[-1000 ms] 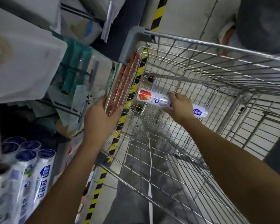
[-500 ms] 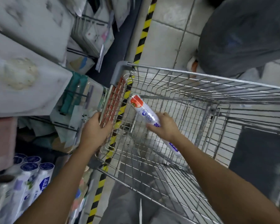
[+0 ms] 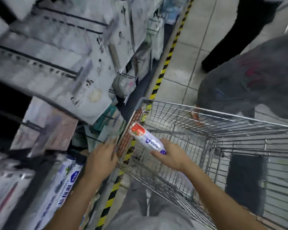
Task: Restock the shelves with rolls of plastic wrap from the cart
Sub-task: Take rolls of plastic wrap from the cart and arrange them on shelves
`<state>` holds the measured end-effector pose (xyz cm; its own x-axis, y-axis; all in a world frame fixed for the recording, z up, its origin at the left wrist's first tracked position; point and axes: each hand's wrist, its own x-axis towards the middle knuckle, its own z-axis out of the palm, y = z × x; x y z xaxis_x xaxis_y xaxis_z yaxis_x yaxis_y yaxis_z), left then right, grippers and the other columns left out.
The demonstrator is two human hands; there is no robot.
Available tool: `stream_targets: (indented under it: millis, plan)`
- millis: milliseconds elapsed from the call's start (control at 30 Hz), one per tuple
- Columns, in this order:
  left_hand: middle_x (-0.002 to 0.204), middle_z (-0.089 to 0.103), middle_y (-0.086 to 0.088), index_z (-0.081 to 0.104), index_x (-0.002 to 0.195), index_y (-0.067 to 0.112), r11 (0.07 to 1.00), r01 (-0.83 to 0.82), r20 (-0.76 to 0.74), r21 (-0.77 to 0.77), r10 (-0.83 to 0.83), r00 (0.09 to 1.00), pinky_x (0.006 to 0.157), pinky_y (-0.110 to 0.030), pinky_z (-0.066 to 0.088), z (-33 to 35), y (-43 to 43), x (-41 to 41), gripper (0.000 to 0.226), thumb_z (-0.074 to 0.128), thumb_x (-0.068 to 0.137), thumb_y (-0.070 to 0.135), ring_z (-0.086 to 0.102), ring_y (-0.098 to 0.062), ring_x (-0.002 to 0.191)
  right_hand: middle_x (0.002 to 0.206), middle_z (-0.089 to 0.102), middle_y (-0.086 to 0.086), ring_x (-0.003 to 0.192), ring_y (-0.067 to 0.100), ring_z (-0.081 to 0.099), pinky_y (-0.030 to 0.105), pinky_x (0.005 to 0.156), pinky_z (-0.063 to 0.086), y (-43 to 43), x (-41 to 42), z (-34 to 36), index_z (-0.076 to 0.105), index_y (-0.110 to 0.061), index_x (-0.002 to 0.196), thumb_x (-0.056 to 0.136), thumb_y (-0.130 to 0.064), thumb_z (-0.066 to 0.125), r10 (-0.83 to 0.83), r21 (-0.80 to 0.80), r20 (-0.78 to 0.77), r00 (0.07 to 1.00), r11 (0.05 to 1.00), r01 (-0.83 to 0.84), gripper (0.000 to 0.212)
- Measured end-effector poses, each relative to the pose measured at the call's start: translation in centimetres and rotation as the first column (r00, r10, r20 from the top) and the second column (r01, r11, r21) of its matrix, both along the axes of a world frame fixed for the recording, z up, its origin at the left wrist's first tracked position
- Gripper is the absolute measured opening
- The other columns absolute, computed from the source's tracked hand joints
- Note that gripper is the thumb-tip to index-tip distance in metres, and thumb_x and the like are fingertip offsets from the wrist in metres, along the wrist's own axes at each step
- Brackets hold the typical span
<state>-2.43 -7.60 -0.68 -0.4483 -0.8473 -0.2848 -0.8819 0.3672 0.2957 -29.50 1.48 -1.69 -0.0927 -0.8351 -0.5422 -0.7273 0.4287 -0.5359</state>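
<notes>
My right hand (image 3: 170, 156) grips a white roll of plastic wrap (image 3: 144, 136) with a red-orange end label, held tilted above the left rim of the wire cart (image 3: 206, 113). My left hand (image 3: 101, 159) hovers just left of the cart's rim with blurred, straightened fingers and holds nothing. Several white and blue rolls of plastic wrap (image 3: 68, 180) stand packed on the low shelf at the lower left. The cart basket looks bare inside.
Hanging packets (image 3: 73, 55) fill the shelving on the left, blurred. A yellow-black floor stripe (image 3: 166, 62) runs between shelf and cart. Another person in dark clothes (image 3: 256, 77) crouches beyond the cart's far end.
My right hand has lifted the roll up out of the basket and toward the left rim. My left hand has let go of the cart's rim and moved slightly left.
</notes>
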Motion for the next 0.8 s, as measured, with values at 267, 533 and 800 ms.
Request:
stream_targets:
  millis: [267, 533, 800]
  plan:
    - [0.087, 0.059, 0.006, 0.068, 0.096, 0.018, 0.955, -0.284, -0.068, -0.084, 0.279, 0.958, 0.061, -0.031, 0.039, 5.9, 10.2, 2.8, 0.006, 0.064, 0.091, 0.018, 0.066, -0.022, 0.083, 0.083, 0.065, -0.011, 0.067, 0.005, 0.062, 0.031, 0.06, 0.054, 1.5, 3.1, 6.1, 0.051, -0.034, 0.112, 0.089, -0.078, 0.044, 0.22, -0.201, 0.113, 0.969, 0.96, -0.195, 0.05]
    - [0.103, 0.07, 0.0, 0.07, 0.105, 0.021, 0.826, -0.508, -0.003, -0.246, 0.523, 0.852, 0.068, -0.035, 0.051, 10.3, 23.2, 5.3, 0.015, 0.063, 0.092, 0.024, 0.069, -0.024, 0.092, 0.089, 0.069, -0.012, 0.081, 0.002, 0.065, 0.027, 0.074, 0.053, 4.6, 8.5, 10.3, 0.062, -0.03, 0.107, 0.087, -0.071, 0.057, 0.487, -0.364, 0.304, 0.819, 0.854, -0.372, 0.046]
    - [0.091, 0.071, 0.006, 0.067, 0.099, 0.028, 0.527, -0.773, 0.001, -0.352, 0.826, 0.563, 0.057, -0.032, 0.045, 14.5, 36.5, 10.5, 0.012, 0.066, 0.087, 0.027, 0.071, -0.022, 0.082, 0.092, 0.071, -0.011, 0.084, 0.0, 0.065, 0.024, 0.072, 0.049, 10.6, 17.9, 15.0, 0.067, -0.029, 0.102, 0.092, -0.057, 0.061, 0.719, -0.425, 0.391, 0.574, 0.695, -0.58, 0.031]
